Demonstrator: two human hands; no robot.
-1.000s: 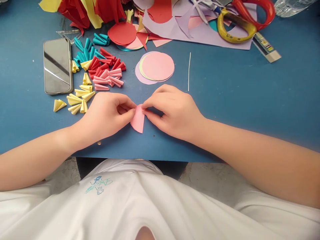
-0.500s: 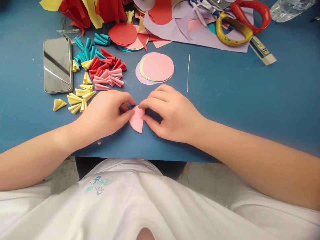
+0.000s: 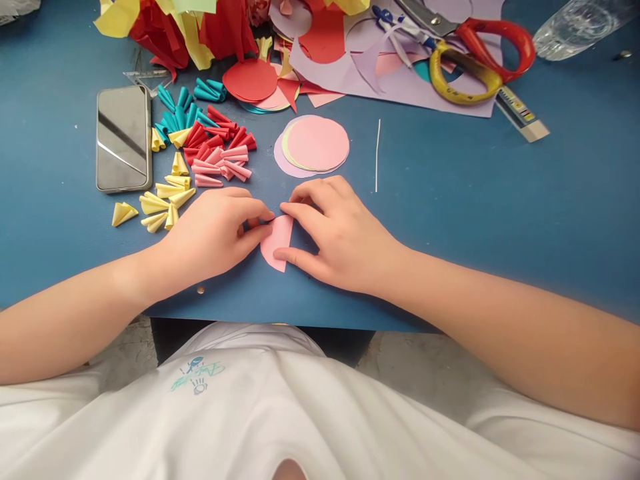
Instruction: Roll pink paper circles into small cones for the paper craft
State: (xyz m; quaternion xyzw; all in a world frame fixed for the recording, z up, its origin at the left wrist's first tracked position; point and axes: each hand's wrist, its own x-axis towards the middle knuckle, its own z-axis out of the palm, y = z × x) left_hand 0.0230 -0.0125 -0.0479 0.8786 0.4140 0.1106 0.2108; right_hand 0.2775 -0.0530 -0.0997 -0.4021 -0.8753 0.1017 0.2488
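Note:
A folded pink paper piece, with one curved side and one straight side, sits near the front edge of the table. My left hand pinches its upper left corner between thumb and fingers. From the other side, the thumb of my right hand presses on the lower right part of the paper while the index finger is stretched toward its top. Beyond my hands lies a stack of paper circles, pink on top. Pink paper cones and yellow paper cones lie close to my left hand.
A phone lies at left beside teal cones and red cones. Scissors rest on purple paper scraps at the back. A plastic bottle and a thin white stick are also on the table.
My right thumb has slid left and down onto the paper, and the gap between right thumb and index finger has widened. My left hand keeps its pinch. The whole view has shifted slightly.

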